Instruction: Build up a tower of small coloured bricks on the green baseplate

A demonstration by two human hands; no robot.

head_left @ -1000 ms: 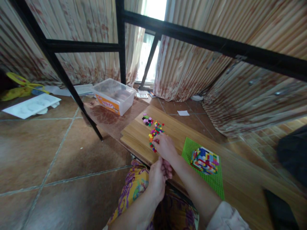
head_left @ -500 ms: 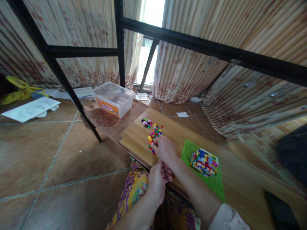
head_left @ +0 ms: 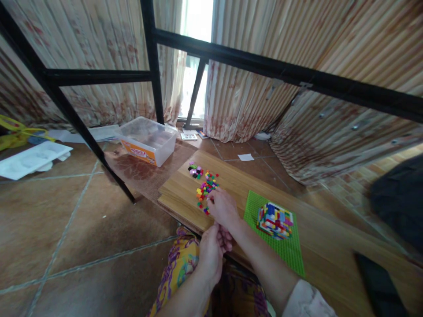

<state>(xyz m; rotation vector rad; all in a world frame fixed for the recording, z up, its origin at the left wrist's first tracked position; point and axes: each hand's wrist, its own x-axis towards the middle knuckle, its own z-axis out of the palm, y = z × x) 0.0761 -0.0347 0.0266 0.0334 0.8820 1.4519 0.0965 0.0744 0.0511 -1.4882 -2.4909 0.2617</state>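
Note:
My right hand (head_left: 224, 206) reaches over the board at the near side of a loose pile of small toy bricks (head_left: 207, 188). Its thumb and forefinger are pinched together, and what lies between them is too small to make out. Just below it, by the board's front edge, my left hand (head_left: 212, 248) is turned partly palm up with its fingers curled; the inside of the palm is hidden. To the right, a block built of many coloured bricks (head_left: 275, 220) stands on a green studded baseplate (head_left: 253, 203).
A smaller cluster of pink, black and green bricks (head_left: 194, 170) lies at the far left of the wooden board (head_left: 178, 189). Behind it stands a clear plastic box (head_left: 165, 149). A dark flat object (head_left: 380, 284) rests at the right. A black metal frame (head_left: 251, 61) crosses above.
The view has shifted slightly, so everything sits a little further left. My hands keep nearly the same pose, the right one still pinching beside the pile.

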